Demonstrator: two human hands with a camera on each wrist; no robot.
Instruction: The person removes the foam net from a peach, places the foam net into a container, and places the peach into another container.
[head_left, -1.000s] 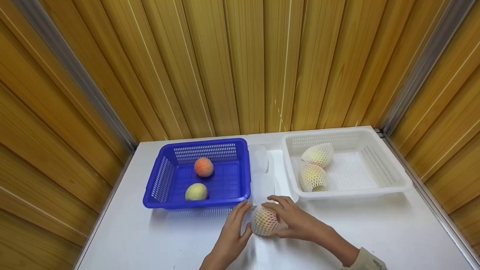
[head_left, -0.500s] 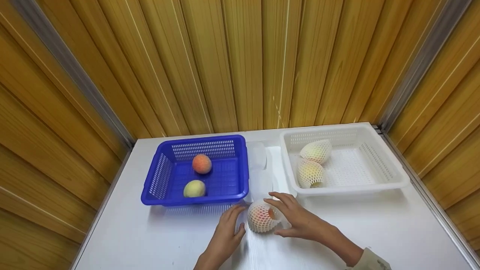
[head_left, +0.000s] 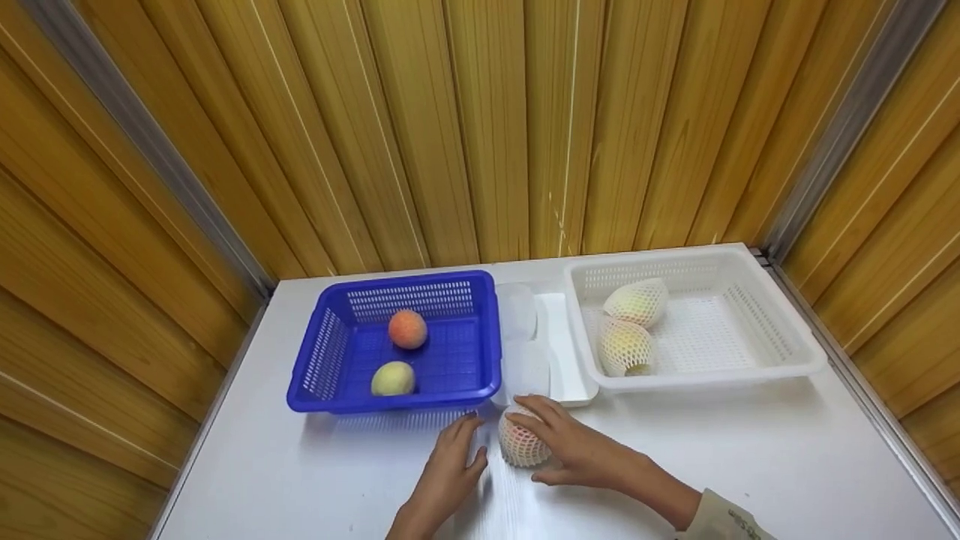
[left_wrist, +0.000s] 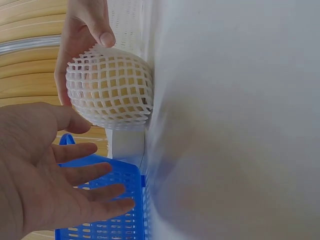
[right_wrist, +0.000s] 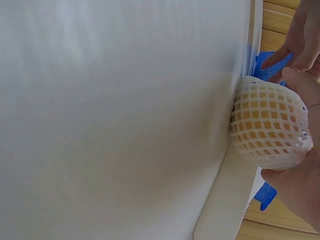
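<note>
A peach in a white foam net (head_left: 520,445) sits on the white table, in front of the gap between the two baskets. My right hand (head_left: 577,448) holds it from the right, fingers over its top and thumb low on the near side. In the right wrist view the thumb and fingers curve round the netted peach (right_wrist: 267,122). To its left my left hand (head_left: 447,466) is held apart from it, fingers spread. The left wrist view shows that left hand (left_wrist: 55,185) with nothing in its palm, beside the netted peach (left_wrist: 111,90).
The blue basket (head_left: 301,394) at left holds an orange-red peach (head_left: 408,330) and a pale yellow peach (head_left: 393,379). Two netted peaches (head_left: 627,349) lie in the white basket (head_left: 806,367) at right. Between the baskets stands a white tray (head_left: 556,330) with pale foam nets (head_left: 525,367).
My right hand has moved left and closed over the netted peach, covering the end opening that showed half a second ago. My left hand has drawn slightly away from the peach.
</note>
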